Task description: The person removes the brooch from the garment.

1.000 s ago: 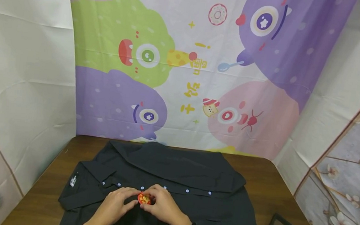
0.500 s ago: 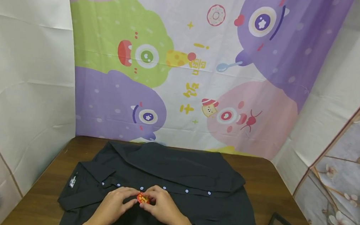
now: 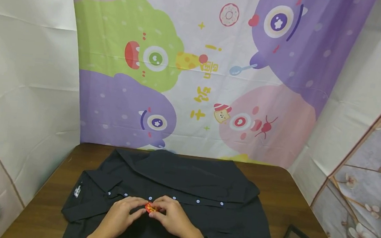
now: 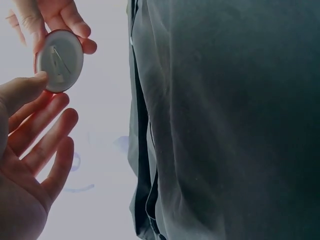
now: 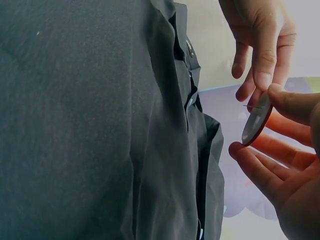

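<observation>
Brown table [image 3: 288, 203] under black shirt [image 3: 212, 185], red badge [image 4: 70, 55] in pinch of left fingers [image 4: 37, 126] and right fingers [image 5: 292, 150]

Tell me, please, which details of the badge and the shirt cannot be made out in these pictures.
Front of the badge, head view: too small, partly covered by the right hand.
Near end of the shirt, head view: cut off by the bottom edge.
White mark, head view: too small to read.
</observation>
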The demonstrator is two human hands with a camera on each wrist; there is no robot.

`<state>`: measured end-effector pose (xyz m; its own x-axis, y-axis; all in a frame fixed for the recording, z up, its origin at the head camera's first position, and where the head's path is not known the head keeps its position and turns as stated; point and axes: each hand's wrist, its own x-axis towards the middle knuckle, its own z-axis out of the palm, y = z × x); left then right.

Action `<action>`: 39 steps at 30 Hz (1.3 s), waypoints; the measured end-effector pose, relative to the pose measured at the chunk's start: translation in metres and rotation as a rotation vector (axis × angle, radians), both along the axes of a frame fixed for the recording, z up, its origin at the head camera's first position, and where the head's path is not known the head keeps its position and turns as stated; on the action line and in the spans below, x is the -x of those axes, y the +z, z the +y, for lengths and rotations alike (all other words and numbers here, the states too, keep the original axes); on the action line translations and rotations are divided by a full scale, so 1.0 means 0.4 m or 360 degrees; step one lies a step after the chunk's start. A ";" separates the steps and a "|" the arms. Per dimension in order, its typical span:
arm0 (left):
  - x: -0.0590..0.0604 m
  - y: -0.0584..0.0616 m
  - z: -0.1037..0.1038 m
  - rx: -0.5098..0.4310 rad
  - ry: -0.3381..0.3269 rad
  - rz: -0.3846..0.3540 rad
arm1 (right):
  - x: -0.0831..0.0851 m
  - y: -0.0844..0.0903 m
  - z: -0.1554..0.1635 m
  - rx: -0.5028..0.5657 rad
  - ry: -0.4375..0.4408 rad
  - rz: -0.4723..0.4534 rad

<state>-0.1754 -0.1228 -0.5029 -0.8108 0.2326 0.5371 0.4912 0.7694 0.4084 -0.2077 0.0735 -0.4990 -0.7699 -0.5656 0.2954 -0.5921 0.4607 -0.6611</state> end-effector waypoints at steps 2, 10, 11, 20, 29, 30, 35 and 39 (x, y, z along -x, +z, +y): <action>0.000 0.001 0.000 -0.0016 0.0012 0.0015 | 0.000 0.001 0.000 0.0012 0.0007 -0.0010; -0.002 0.007 0.002 -0.0072 0.0054 0.0003 | 0.001 0.004 0.004 0.0038 0.0047 0.0050; -0.002 0.006 0.002 -0.0076 0.0055 0.0006 | 0.002 0.004 0.005 0.0043 0.0053 0.0055; 0.000 0.002 0.000 -0.0089 0.0046 0.0113 | 0.008 0.002 0.005 0.0119 0.0099 0.0086; -0.002 0.003 0.002 -0.0102 0.0058 0.0097 | 0.005 0.000 0.006 0.0155 0.0091 0.0031; -0.002 0.003 0.002 -0.0103 0.0062 0.0092 | 0.004 0.001 0.007 0.0159 0.0092 0.0022; 0.001 0.004 0.003 -0.0119 0.0064 0.0104 | 0.004 0.006 0.009 0.0187 0.0093 0.0023; 0.002 0.006 0.005 -0.0137 0.0060 0.0099 | 0.005 0.007 0.010 0.0200 0.0086 0.0043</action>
<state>-0.1764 -0.1209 -0.5004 -0.7826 0.1531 0.6034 0.4889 0.7512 0.4434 -0.2096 0.0776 -0.4961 -0.7302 -0.5633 0.3867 -0.6322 0.3424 -0.6950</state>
